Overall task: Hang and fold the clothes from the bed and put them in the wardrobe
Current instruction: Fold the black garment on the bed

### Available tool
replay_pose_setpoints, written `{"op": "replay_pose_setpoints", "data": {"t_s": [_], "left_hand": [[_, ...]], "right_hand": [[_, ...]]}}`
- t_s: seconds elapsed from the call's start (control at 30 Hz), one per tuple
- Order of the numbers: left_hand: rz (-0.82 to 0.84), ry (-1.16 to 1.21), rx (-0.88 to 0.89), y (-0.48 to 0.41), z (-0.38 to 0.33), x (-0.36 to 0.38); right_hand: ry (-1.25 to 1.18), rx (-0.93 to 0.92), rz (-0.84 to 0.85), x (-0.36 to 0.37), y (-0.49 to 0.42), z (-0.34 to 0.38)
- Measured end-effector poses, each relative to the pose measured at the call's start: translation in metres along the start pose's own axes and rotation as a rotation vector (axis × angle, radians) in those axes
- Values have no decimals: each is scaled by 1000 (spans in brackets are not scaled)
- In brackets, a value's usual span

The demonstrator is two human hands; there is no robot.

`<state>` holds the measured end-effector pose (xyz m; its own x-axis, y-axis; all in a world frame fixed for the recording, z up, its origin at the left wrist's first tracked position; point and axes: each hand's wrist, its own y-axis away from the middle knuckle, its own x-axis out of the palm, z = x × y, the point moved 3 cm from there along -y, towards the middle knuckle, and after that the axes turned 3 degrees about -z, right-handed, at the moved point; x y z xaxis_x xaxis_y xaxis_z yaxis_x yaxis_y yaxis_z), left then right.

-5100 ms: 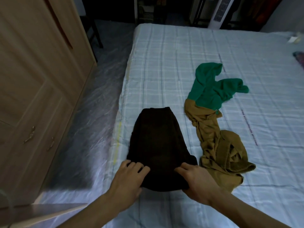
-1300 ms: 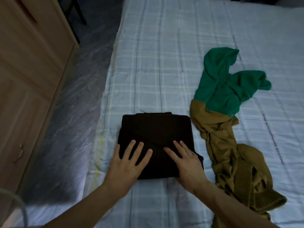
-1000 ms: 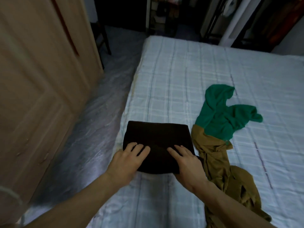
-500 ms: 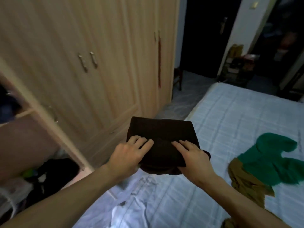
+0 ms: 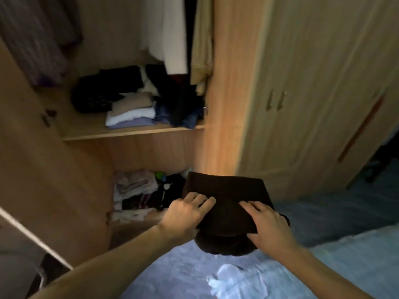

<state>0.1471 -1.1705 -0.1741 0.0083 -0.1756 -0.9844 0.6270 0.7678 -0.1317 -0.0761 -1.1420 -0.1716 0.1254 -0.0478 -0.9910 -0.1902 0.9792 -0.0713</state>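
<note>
A folded dark brown garment is held in the air in front of the open wardrobe. My left hand grips its near left edge, fingers on top. My right hand grips its near right edge the same way. The wardrobe's middle shelf carries stacks of folded clothes, and hanging clothes fill the space above it. The garment is level with the lower compartment, below that shelf.
The lower compartment holds a pile of folded fabrics. An open wardrobe door stands at the left. Closed doors with handles are at the right. The bed corner and plastic-covered floor lie below my arms.
Both hands lifted the folded brown garment off the bed and carried it left. The view swung from the bed to the open wardrobe.
</note>
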Motion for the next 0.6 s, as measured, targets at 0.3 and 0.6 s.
{"op": "replay_pose_setpoints", "data": {"t_s": [0.3,0.6], "left_hand": [[77,169,-318,94,146,55],[105,225,-346,100,244,103]], "right_hand": [[55,-233,153,53,-115,151],[59,-281,213,98,-200,210]]}}
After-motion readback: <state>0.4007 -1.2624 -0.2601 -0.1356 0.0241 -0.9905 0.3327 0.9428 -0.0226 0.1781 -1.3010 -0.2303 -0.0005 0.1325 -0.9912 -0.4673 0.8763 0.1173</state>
